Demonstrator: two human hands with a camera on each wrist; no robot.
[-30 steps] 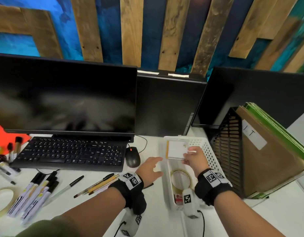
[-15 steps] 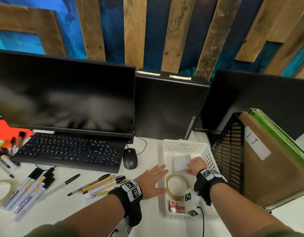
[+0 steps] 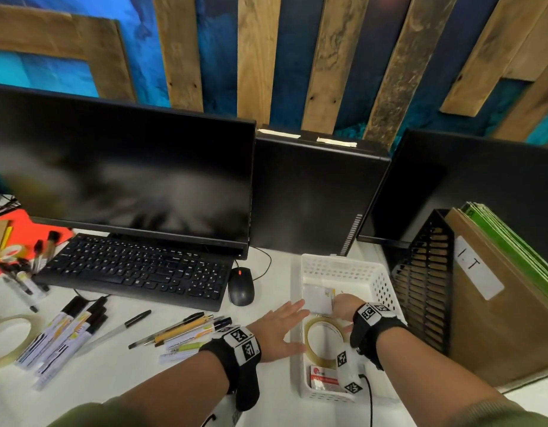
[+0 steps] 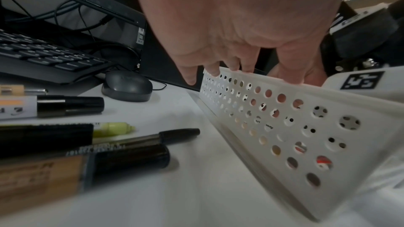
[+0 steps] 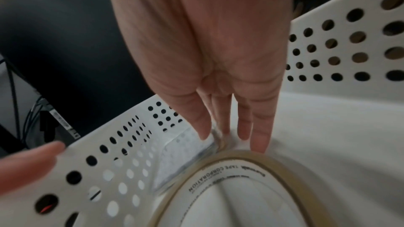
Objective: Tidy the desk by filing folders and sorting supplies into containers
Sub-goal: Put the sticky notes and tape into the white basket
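The right hand (image 3: pixel 346 308) is reaching down inside the white perforated basket (image 3: pixel 383 288), its grip relaxed and wide: the fingers (image 5: pixel 260 137) are extending straight down and touching the edge of a flat white packet (image 3: pixel 317 298) that is lying on the basket floor. Whether any finger is pinching the packet cannot be told. Directly nearer the person than these fingertips, a roll of clear tape (image 3: pixel 323 342) is lying flat in the basket, its rim just beside the packet. Nearer still, a small red-and-white pack (image 3: pixel 322 377) is lying at the near end of the basket.

The left hand (image 3: pixel 282 331) is resting to the left of the right hand, its grip wide and holding nothing; its spread fingers (image 4: pixel 215 70) are touching the top edge of the basket's left wall.

To the left of the left hand, pens (image 3: pixel 180 329) and markers (image 3: pixel 69 331) are lying loose on the white worktop (image 3: pixel 112 377), and a second tape roll (image 3: pixel 7 337) is lying at the far left. Beyond the left hand, a black mouse (image 3: pixel 241 286) is sitting beside a black keyboard (image 3: pixel 137 268). To the right of the basket, a black mesh file holder (image 3: pixel 426 278) is holding a brown folder labelled "I.T" (image 3: pixel 497 318) and green folders (image 3: pixel 513 241) upright.
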